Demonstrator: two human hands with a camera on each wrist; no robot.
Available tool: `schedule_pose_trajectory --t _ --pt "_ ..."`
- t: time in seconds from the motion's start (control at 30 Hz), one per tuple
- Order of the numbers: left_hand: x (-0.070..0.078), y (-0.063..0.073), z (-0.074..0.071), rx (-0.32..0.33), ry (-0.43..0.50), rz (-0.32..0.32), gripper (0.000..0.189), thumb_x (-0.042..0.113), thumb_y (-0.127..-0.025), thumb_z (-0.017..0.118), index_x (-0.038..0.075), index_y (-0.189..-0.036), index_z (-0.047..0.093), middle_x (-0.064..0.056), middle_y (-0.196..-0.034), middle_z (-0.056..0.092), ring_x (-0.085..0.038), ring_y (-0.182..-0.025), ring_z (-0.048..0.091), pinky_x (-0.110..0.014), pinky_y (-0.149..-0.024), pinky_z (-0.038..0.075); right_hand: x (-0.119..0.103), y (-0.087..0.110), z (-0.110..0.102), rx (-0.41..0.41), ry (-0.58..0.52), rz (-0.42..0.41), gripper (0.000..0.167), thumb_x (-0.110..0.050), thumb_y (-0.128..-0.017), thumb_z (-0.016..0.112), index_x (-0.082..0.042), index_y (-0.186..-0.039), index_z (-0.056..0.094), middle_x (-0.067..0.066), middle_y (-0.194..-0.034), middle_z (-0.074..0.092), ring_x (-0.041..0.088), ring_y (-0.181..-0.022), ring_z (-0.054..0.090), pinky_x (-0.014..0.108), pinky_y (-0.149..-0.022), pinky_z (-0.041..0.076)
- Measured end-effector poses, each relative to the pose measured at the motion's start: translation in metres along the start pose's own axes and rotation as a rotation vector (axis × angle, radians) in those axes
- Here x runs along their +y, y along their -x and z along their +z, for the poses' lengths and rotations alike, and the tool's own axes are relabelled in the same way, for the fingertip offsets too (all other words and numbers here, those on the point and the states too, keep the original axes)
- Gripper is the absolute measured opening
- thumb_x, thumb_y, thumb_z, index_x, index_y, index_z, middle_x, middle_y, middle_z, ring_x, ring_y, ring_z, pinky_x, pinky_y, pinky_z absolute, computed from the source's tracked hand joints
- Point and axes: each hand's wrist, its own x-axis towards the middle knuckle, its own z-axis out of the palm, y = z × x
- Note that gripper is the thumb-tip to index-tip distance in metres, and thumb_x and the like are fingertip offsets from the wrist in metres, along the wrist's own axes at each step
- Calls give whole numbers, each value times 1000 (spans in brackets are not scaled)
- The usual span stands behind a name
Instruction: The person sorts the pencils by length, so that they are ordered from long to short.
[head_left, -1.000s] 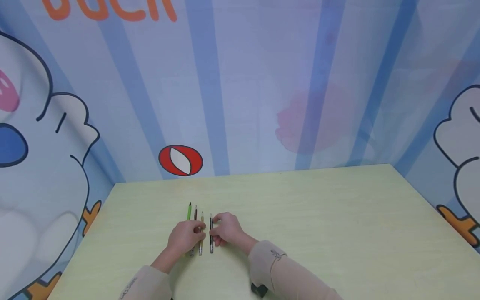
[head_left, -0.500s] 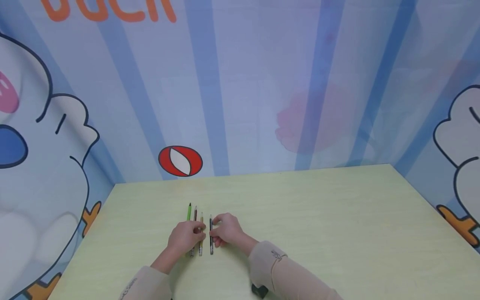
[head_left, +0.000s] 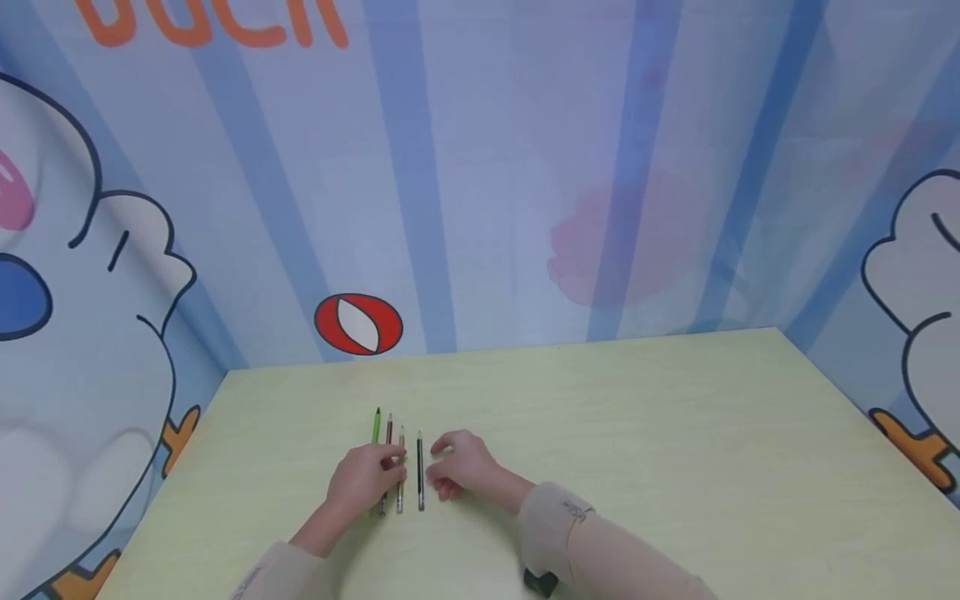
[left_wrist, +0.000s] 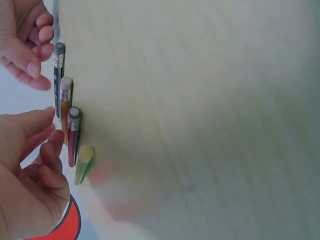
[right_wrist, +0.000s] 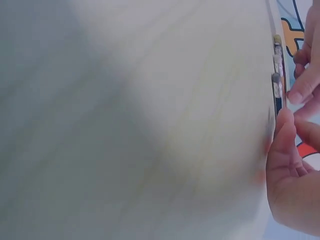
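Four pencils lie side by side on the table, pointing away: a green pencil (head_left: 377,427), a dark red pencil (head_left: 389,428), a yellow pencil (head_left: 401,497) and a black pencil (head_left: 420,483). My left hand (head_left: 360,479) lies over the green and dark red ones, covering their middles. Its thumb and index fingertips reach the yellow pencil, with a gap between them; no firm grip shows. Just right of the black pencil, my right hand (head_left: 467,463) holds nothing, its fingers loosely bent and slightly apart from it. Eraser ends (left_wrist: 59,48) show in the left wrist view.
The pale table (head_left: 637,467) runs far to the right of the hands. Behind it rises a printed blue striped backdrop (head_left: 495,208) with a red ball picture (head_left: 358,324). A small black object (head_left: 540,582) is partly hidden under the right sleeve.
My right hand has let go of the black pencil and drawn a little to the right, leaving it lying on the table. The left hand keeps its place over the other pencils.
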Motion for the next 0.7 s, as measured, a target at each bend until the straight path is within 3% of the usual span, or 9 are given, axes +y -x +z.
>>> schedule_pose_trajectory --t 0.3,0.47,0.57,0.7 --pt "-16 15 -2 25 132 1 24 16 -76 66 12 -100 66 7 -71 57 -6 -63 47 -20 -51 37 16 29 -42 -174 -43 -71 24 -8 -79 60 4 -99 56 3 -55 55 11 -45 52 24 -46 45" --pt "-32 26 -11 12 183 -33 19 14 -76 64 12 -96 67 6 -72 59 -6 -64 50 -20 -54 39 33 49 -75 -210 -52 -77 26 -11 -80 59 4 -101 56 2 -62 59 12 -50 54 25 -50 47" --pt "-45 32 -20 8 143 -56 19 14 -78 63 12 -96 66 5 -74 60 -6 -65 51 -22 -56 40 41 62 -98 -198 -48 -63 27 -14 -81 59 3 -103 56 2 -68 61 12 -55 56 27 -53 48" --pt "-64 37 -34 -10 6 -84 22 17 -80 61 10 -100 65 4 -77 61 -8 -66 51 -25 -59 40 50 80 -130 -157 -43 -46 30 -17 -82 58 3 -104 56 1 -72 62 14 -62 57 30 -57 48"
